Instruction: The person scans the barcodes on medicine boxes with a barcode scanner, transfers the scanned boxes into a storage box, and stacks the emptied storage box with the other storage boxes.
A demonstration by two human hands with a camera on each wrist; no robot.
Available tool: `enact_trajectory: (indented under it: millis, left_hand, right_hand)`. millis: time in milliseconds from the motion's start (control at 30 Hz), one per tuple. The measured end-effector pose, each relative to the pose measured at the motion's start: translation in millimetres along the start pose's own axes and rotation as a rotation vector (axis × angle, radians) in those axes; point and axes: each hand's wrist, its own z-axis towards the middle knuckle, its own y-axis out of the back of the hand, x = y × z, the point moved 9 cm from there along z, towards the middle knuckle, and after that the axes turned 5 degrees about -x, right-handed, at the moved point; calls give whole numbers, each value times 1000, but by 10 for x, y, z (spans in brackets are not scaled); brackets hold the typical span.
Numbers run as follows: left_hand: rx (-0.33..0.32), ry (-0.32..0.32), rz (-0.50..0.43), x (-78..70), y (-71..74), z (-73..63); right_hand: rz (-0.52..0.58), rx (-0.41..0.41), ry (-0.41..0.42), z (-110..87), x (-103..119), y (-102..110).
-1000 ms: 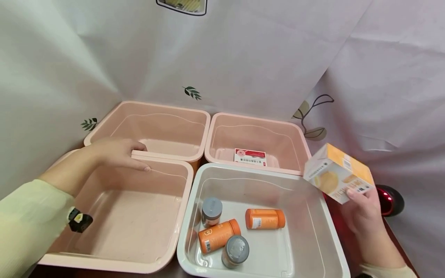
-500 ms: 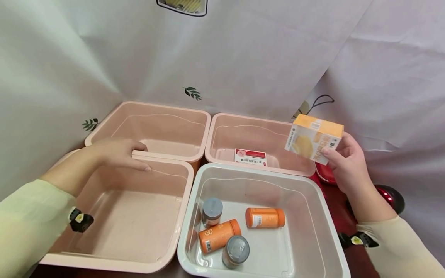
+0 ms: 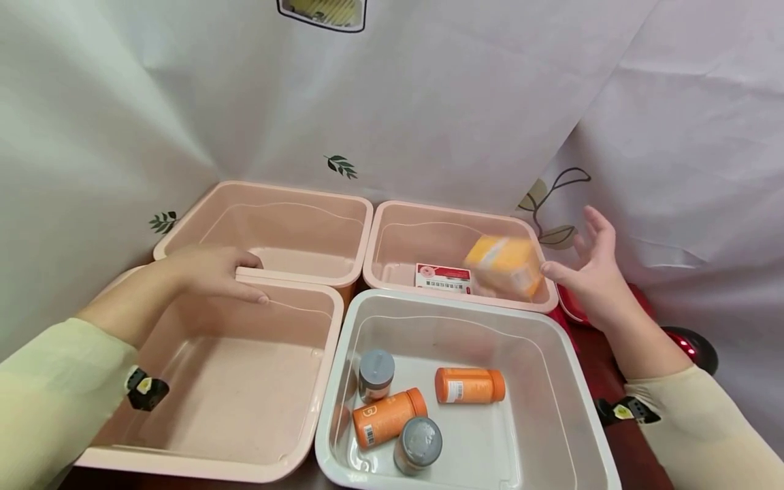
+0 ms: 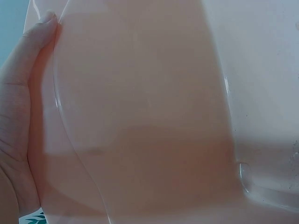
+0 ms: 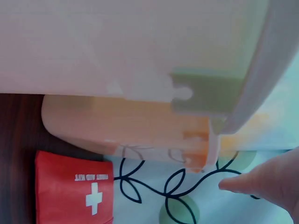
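Observation:
My left hand (image 3: pixel 205 269) grips the rim between the two left pink bins, thumb on the near side. In the left wrist view the thumb lies along the rim of the near pink bin (image 4: pixel 140 84). My right hand (image 3: pixel 594 272) is raised at the far right bin's (image 3: pixel 453 212) right edge, fingers apart and holding nothing. A yellow-and-white carton (image 3: pixel 503 265) is blurred inside that bin, just left of the right hand; whether it touches the bottom cannot be told. A flat red-and-white box (image 3: pixel 442 278) lies beside it.
The near right whitish bin (image 3: pixel 551 340) holds orange bottles (image 3: pixel 470 386) and grey-lidded jars (image 3: pixel 418 442). A far left pink bin (image 3: pixel 288 197) stands behind my left hand. A red first-aid pouch (image 5: pixel 74 189) and a dark device with red lights (image 3: pixel 692 347) are at the right.
My right hand moved from the right side toward the far right bin and let go of the yellow-and-white carton, which is now lower and inside that bin. The left hand stayed put.

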Motion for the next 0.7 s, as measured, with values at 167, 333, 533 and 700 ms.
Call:
enact_trajectory:
  millis: [167,333,533,700]
  left_hand:
    - [-1,2,13,0,8,4]
    - [-5,5,10,9,24,-1]
    - [-3,9,2,5,15,-9]
    - [-3,12,6,4,18,-22]
  right_hand:
    - [-153,21,-5,-45,-51,-12]
    - [-159,30,14,-102,-5,-27]
    - [-166,95,106,-261,117,-127]
    - [-26,341,395,-575,339,-414]
